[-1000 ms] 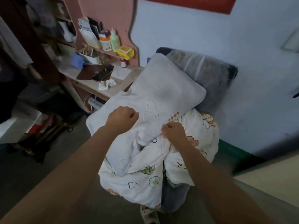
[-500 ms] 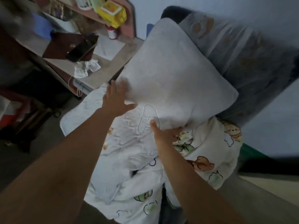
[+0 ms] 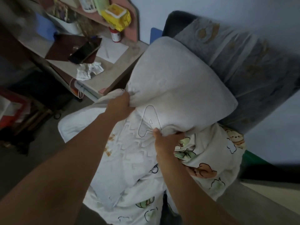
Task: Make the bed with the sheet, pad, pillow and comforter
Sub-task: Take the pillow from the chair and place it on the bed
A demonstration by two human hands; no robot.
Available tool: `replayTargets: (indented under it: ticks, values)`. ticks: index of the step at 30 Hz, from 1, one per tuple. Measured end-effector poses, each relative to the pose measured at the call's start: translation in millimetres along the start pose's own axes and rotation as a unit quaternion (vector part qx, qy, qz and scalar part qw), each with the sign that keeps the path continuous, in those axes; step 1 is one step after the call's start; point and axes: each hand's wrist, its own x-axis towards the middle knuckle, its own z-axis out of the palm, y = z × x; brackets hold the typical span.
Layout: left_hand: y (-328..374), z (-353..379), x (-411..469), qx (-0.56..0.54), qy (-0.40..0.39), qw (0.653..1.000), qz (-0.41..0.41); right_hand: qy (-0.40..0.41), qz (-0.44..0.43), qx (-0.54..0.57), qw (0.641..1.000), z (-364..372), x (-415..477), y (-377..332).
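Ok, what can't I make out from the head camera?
Head view only.
- Left hand: fingers buried in the pale grey pillow's bunched corner.
- Right hand: fingers tucked beneath the pillow's lower edge.
- Support under the pile: covered by the white cartoon-print comforter.
- Pale shelf bottles: blurred, cut by the top edge.

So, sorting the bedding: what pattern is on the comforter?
The comforter is cream with cartoon bears and green shapes; head view.

— Fingers of the right hand (image 3: 165,141)?
— Hidden under the pillow (image 3: 178,82).
— The shelf (image 3: 90,15)?
— Its containers (image 3: 88,4) are cut off by the top edge; the far left is blurred.
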Motion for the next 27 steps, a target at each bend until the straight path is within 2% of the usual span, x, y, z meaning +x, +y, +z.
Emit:
replayTargets:
  ticks: [3,6,10,17,22,27]
  values:
    - [14.7,-22.4,-28.3,0.029,0.031,0.999,0.007,0.005,-0.021,0.064,0.998,-4.3,-24.7,-9.6]
    - [29.3,-47.4,-62.3,0.057,0.065,0.996,0.037,0.001,-0.054,0.079,0.995,-8.4,-53.7,-17.6]
    - [40.0,-84.6,-122.5,0.058,0.138,0.988,0.031,-0.005,-0.141,0.133,0.981,-20.8,-113.0,-42.5]
    - [33.4,-155.2,-272.6,-0.028,0.256,0.966,-0.026,-0.114,-0.263,0.138,0.948,-56.6,-241.9,-51.0]
    - [11.7,-190.5,-420.5,-0.054,0.315,0.942,-0.107,-0.212,-0.363,0.114,0.900,-79.2,-351.5,-22.8]
    - [-16.1,-206.0,-612.5,-0.074,0.397,0.889,-0.216,-0.349,-0.423,0.053,0.834,-104.0,-492.1,37.5]
